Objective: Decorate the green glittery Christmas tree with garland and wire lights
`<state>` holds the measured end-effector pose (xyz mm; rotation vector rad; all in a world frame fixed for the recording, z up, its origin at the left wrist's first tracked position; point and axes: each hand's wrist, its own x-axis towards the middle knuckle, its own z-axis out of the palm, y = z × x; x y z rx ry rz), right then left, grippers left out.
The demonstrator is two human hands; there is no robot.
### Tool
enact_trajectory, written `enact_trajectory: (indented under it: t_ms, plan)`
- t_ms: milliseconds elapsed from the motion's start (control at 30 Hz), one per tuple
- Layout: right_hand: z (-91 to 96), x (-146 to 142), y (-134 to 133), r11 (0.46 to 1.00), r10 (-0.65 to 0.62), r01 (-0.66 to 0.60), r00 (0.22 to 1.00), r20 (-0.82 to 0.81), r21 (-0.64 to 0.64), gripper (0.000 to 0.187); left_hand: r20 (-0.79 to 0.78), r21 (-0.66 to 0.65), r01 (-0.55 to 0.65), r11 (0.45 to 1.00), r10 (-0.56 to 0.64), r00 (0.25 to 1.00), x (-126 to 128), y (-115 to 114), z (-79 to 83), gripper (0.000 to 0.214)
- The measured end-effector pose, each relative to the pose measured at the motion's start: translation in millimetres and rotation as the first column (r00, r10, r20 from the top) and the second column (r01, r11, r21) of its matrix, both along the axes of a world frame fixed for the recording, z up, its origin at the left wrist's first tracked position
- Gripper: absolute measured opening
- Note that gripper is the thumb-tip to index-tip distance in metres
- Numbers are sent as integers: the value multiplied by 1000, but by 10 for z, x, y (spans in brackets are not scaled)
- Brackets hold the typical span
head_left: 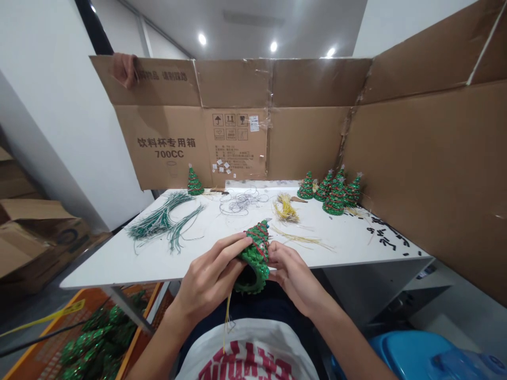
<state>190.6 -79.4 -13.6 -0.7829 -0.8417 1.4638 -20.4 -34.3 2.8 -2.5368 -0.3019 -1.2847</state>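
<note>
A small green tinsel Christmas tree (256,254) with red trim is held over my lap at the near edge of the white table (166,258). My left hand (209,279) wraps around its left side and hollow base, fingers closed on it. My right hand (291,274) pinches its right side. A thin yellow string (227,316) hangs down from under the tree.
On the table lie a bundle of green wires (160,221), a tangle of thin silver wire (242,201), yellow strings (285,209), small black pieces (386,235), one finished tree (194,181) at the back left and several finished trees (332,191) at the back right. Cardboard walls (237,121) surround it. An orange crate (85,338) of green tinsel stands at lower left. Another person's hand (123,68) grips the cardboard top.
</note>
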Motion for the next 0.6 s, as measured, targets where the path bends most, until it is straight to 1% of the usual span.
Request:
enact_trajectory:
  t_ms: [167,333,467,600]
  plan:
    - [9,2,8,1000,7,-7,1000,3,-11,28,-4,19,-10,1000,10,1000,18,-7,0,23]
    - [25,0,9,1000,1,-1,1000,3,-8,28,22,-67,-2,998,3,1000,17,-4,-27,33]
    - [30,2,-2,1000,2,-2,1000,2,-9,27,16,-74,2,997,0,1000,9,1,-42,38]
    - [28,19,5,1000,7,-7,1000,-1,-13,31,20,-74,-5,997,7,1000,3,-3,-43,33]
